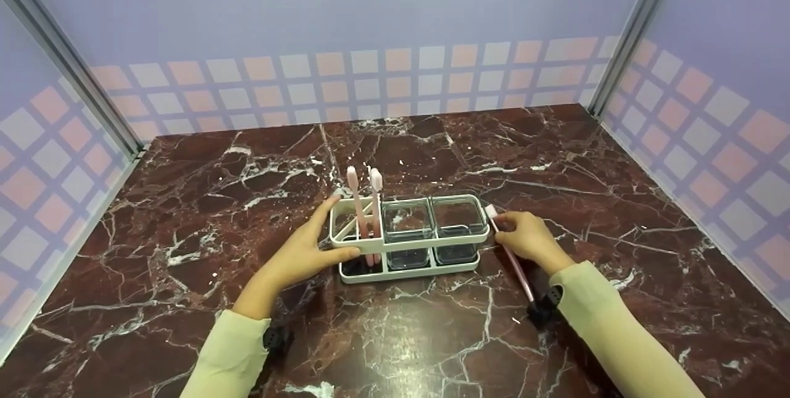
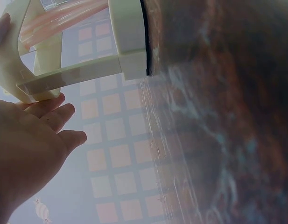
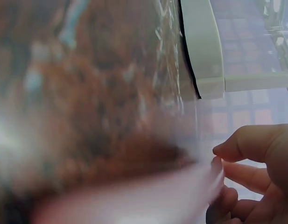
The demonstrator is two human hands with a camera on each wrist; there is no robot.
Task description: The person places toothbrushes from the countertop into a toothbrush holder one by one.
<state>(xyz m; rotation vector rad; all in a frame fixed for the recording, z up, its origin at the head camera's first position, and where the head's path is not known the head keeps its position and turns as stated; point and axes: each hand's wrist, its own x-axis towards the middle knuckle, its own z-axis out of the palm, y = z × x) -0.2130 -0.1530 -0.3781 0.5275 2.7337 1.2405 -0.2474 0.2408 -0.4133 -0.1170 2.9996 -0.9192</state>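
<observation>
A cream toothbrush holder [image 1: 426,242] stands on the marbled table, with two clear cups, the left one [image 1: 408,225] and the right one [image 1: 458,218], in its middle and right sections. Two pink toothbrushes [image 1: 364,216] stand upright in the left section. My left hand [image 1: 302,253] grips the holder's left end, thumb at the front and fingers behind; in the left wrist view its fingertips touch the cream frame [image 2: 71,74]. Just right of the holder, my right hand [image 1: 528,239] pinches another pink toothbrush [image 1: 517,271] near its white head. That brush slants toward me, blurred in the right wrist view.
The dark red marbled tabletop [image 1: 203,287] carries small white specks behind and left of the holder. Patterned purple panels [image 1: 345,15] close off the back and both sides, joined by grey corner posts.
</observation>
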